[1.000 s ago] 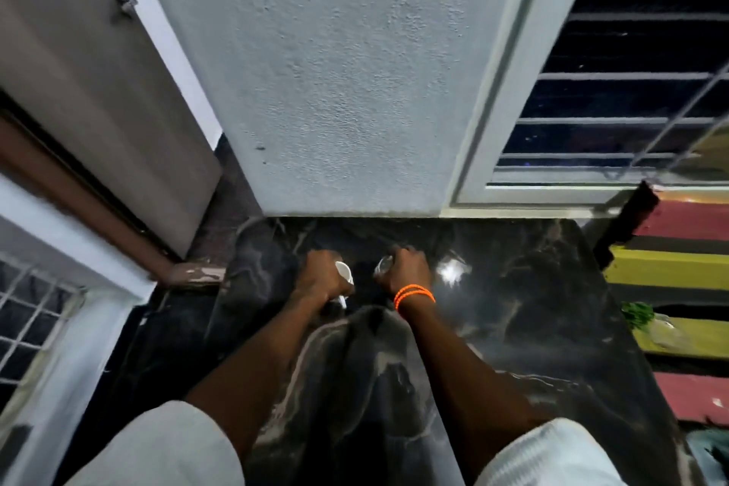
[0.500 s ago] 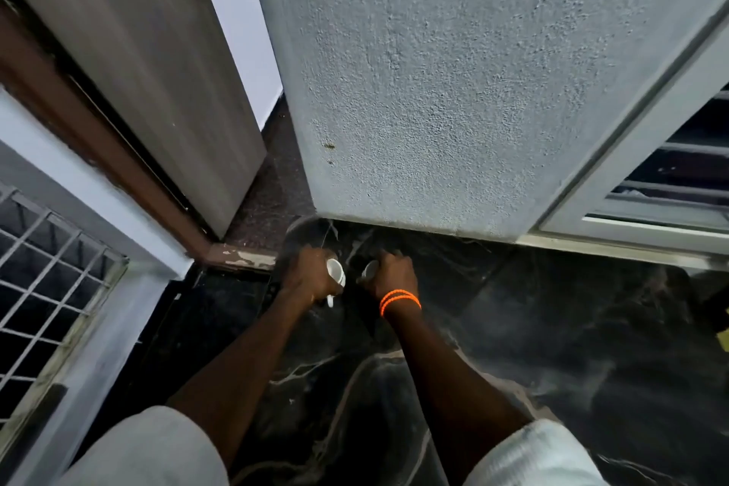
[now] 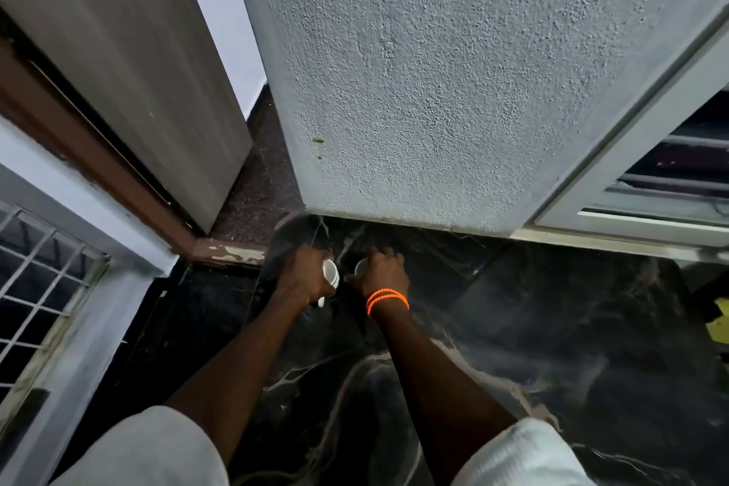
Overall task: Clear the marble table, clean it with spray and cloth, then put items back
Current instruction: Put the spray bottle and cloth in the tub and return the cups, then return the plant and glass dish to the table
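The black marble table (image 3: 552,347) with pale veins fills the lower right and runs up to the textured wall. My left hand (image 3: 303,278) grips a small white cup (image 3: 330,274) near the table's far left corner. Beside it, my right hand (image 3: 380,274), with orange bands on the wrist, holds a second small white cup (image 3: 359,267), mostly hidden by the fingers. The two cups are close together, just above or on the marble; I cannot tell whether they touch it.
A rough grey wall (image 3: 434,71) stands right behind the table. A grey door (image 3: 130,63) with a brown frame is at the left, a barred window (image 3: 35,288) lower left, and a white window frame (image 3: 631,170) at right.
The view has swung left and down toward the table's left corner. Both hands still hold the cups, now slightly closer to the wall.
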